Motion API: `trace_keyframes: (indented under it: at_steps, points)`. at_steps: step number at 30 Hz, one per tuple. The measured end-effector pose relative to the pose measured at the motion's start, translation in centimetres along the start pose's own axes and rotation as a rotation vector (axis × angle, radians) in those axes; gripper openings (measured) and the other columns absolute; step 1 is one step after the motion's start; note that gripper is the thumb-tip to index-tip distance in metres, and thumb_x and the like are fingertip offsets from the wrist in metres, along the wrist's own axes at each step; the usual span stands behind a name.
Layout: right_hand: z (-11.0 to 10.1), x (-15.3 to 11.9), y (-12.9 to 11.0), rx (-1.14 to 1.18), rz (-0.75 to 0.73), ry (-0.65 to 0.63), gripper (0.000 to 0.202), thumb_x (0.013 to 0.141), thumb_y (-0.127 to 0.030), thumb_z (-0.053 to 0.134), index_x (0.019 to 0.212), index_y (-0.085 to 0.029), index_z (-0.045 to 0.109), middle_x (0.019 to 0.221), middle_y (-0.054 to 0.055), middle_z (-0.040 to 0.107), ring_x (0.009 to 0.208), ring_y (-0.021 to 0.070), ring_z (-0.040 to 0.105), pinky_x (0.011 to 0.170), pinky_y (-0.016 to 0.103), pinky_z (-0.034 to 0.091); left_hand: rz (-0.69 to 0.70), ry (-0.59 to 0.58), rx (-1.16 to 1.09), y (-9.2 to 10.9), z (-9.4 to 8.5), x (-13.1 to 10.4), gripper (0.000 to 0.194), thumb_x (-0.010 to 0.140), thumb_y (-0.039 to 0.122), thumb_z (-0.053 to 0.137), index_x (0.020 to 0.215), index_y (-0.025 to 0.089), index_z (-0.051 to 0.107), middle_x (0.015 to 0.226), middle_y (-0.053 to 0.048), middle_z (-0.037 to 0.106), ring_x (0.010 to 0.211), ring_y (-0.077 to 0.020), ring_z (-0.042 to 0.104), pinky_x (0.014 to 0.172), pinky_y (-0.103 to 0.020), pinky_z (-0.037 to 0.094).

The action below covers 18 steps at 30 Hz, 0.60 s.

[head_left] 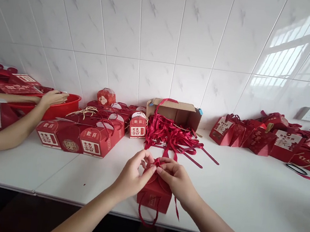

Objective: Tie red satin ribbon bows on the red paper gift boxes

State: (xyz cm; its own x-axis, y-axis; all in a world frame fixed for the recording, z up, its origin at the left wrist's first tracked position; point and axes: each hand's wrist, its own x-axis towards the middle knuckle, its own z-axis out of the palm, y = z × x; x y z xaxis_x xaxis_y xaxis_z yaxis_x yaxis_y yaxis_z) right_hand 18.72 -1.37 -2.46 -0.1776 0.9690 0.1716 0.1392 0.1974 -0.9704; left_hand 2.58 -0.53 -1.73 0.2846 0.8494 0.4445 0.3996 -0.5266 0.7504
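Observation:
A small red gift box stands at the front edge of the white table, its twisted cord handle hanging over the edge. Both hands meet above its top around a red ribbon. My left hand pinches the ribbon between thumb and fingers. From the other side my right hand does the same, its fingertips close to the left ones. One ribbon end hangs down at the box's right side. The fingers partly cover the bow or knot.
Red ribbons spill from a cardboard box at the wall. Several red gift boxes stand left; more bags stand right beside a black loop. Another person's arms reach over a red basin.

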Motion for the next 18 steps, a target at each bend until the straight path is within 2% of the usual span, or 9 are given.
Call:
trace_keyframes:
  at_steps: [3, 8, 10, 13, 16, 18]
  points:
    - [-0.1, -0.1, -0.5, -0.029, 0.024, -0.023, 0.033, 0.077, -0.048, 0.063, 0.071, -0.016, 0.071, 0.116, 0.011, 0.059, 0.119, 0.0262, 0.048, 0.096, 0.036, 0.038, -0.017, -0.030, 0.142, 0.5, -0.3, -0.8, 0.012, 0.080, 0.024, 0.058, 0.091, 0.021, 0.056, 0.094, -0.003, 0.060, 0.090, -0.0183, 0.056, 0.075, -0.030, 0.045]
    - [-1.4, -1.2, -2.0, -0.209, -0.069, -0.126, 0.042, 0.088, -0.048, 0.047, 0.074, -0.018, 0.073, 0.107, 0.009, 0.065, 0.112, 0.0253, 0.054, 0.090, 0.034, 0.043, -0.087, -0.026, 0.123, 0.5, -0.2, -0.9, 0.004, 0.081, 0.022, 0.058, 0.078, 0.019, 0.060, 0.084, -0.002, 0.062, 0.077, -0.0155, 0.059, 0.071, -0.028, 0.046]
    - [-2.3, -1.8, -2.4, -0.355, -0.164, -0.182, 0.038, 0.092, -0.043, 0.044, 0.085, -0.020, 0.074, 0.103, 0.007, 0.068, 0.104, 0.0238, 0.058, 0.085, 0.033, 0.046, -0.070, -0.047, 0.164, 0.5, -0.5, -0.7, 0.006, 0.079, 0.016, 0.059, 0.074, 0.019, 0.061, 0.083, -0.002, 0.062, 0.077, -0.0151, 0.059, 0.071, -0.027, 0.046]
    - [-3.4, -2.3, -2.6, -0.561, -0.278, -0.180, 0.025, 0.089, -0.029, 0.051, 0.107, -0.028, 0.068, 0.099, 0.003, 0.070, 0.091, 0.0201, 0.063, 0.079, 0.031, 0.047, -0.003, -0.108, 0.208, 1.0, -1.3, -0.4, 0.011, 0.078, 0.010, 0.057, 0.076, 0.020, 0.061, 0.084, -0.001, 0.061, 0.080, -0.0151, 0.058, 0.074, -0.027, 0.046]
    - [-4.0, -2.6, -2.7, -0.697, -0.315, -0.143, 0.027, 0.088, -0.020, 0.051, 0.107, -0.030, 0.068, 0.096, 0.002, 0.070, 0.084, 0.0180, 0.064, 0.074, 0.029, 0.047, 0.073, -0.157, 0.256, 1.4, -1.8, -0.3, 0.013, 0.079, 0.008, 0.055, 0.077, 0.020, 0.059, 0.083, 0.000, 0.061, 0.084, -0.0154, 0.058, 0.076, -0.027, 0.045]
    - [-4.2, -2.9, -3.0, -0.755, -0.304, -0.141, 0.025, 0.088, -0.020, 0.050, 0.102, -0.029, 0.069, 0.090, 0.003, 0.070, 0.077, 0.0170, 0.063, 0.068, 0.027, 0.046, 0.091, -0.168, 0.290, 1.6, -1.9, -0.3, 0.014, 0.079, 0.006, 0.055, 0.077, 0.020, 0.058, 0.083, 0.000, 0.061, 0.084, -0.0153, 0.058, 0.076, -0.027, 0.045]
